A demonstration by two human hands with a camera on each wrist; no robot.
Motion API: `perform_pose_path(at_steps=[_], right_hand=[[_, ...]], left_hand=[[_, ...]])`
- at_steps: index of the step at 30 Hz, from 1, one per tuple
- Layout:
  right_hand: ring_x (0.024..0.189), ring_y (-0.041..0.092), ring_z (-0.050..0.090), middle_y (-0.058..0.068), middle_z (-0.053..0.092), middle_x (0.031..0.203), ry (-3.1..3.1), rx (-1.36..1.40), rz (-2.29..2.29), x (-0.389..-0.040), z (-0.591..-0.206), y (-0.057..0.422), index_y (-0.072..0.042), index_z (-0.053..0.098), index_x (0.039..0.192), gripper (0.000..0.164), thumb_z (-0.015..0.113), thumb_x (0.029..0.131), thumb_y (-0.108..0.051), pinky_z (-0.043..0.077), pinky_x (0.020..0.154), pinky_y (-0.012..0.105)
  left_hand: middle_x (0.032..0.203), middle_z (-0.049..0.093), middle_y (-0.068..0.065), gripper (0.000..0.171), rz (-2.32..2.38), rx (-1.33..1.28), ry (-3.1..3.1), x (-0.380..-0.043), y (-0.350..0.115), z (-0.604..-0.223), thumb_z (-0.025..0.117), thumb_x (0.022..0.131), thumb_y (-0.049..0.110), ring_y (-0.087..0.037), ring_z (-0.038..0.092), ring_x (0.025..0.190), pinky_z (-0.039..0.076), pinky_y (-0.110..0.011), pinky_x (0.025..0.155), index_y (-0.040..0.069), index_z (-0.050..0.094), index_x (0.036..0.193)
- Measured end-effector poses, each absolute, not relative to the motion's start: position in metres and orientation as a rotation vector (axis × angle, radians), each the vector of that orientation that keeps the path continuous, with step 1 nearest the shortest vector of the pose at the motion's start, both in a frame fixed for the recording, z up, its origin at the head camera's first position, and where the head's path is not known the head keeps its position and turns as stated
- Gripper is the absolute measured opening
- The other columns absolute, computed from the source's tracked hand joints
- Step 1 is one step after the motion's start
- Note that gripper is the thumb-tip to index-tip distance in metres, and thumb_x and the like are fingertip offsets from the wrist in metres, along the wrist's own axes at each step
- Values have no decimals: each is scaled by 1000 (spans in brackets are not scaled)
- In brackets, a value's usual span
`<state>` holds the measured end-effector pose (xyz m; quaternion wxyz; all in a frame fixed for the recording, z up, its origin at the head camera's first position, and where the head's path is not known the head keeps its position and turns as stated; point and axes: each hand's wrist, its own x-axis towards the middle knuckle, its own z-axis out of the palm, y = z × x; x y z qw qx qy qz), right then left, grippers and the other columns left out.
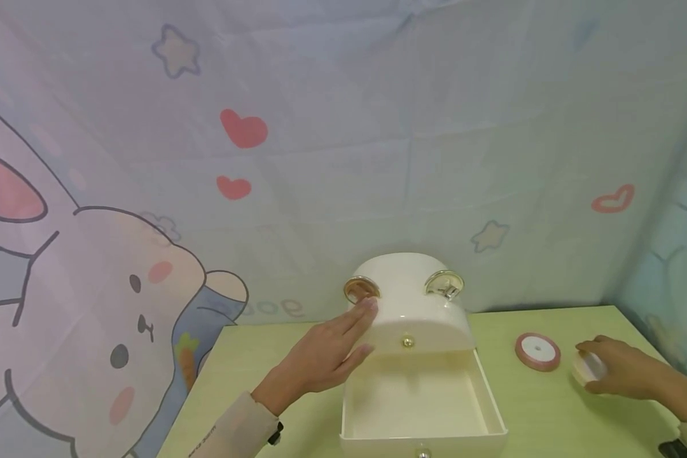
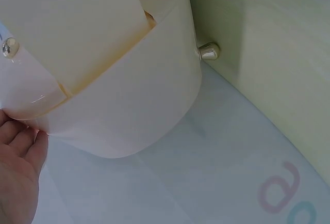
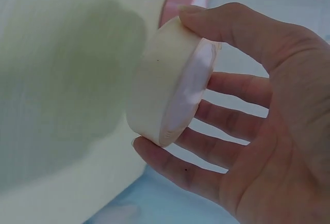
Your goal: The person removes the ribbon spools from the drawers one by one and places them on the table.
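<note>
A white storage box [image 1: 406, 277] with a rounded top stands by the back wall, its lower drawer [image 1: 420, 437] pulled out. My left hand [image 1: 323, 359] rests against the box's left front, fingers mostly straight; in the left wrist view its fingertips touch the glossy front edge. Over on the right, my right hand [image 1: 626, 369] holds a roll of cream ribbon [image 3: 157, 77] by its rim, between thumb and fingers. The roll is tilted on edge, close over the table. A spool of pink ribbon [image 1: 538, 351] with a white centre lies just left of it.
Two round gold-rimmed pieces [image 1: 444, 284] sit on the box's upper front. Gold knobs [image 1: 408, 341] mark the drawers. The light green table [image 1: 549, 420] meets a printed cloth backdrop [image 1: 332, 191] at the back, with more cloth on the right side.
</note>
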<state>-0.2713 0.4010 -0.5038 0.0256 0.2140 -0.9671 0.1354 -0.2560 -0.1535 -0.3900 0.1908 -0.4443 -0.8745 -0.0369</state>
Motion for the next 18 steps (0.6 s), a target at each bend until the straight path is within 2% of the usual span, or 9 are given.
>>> perform_pose_path(at_steps=[6,18], right_hand=[[82,12,59,9,68,98,-2973,640,358,-276,-525,411,10,70,115,63,93,67,-25,51,70,30],[78,4,48,6,65,94,-3035,615,420,-283,-541,420,11,69,116,64,91,68,-25,44,67,26]], left_hand=[[172,34,-13,62,-119,-1255,-2450,-256,-154,-390,38,115,39,-27,43,155,53,-42,114,4,29,166],[173,32,-11,64,-115,-1247,-2472,-255,-154,-390,34,115,42,-25,41,157,51,-41,116,6,27,167]])
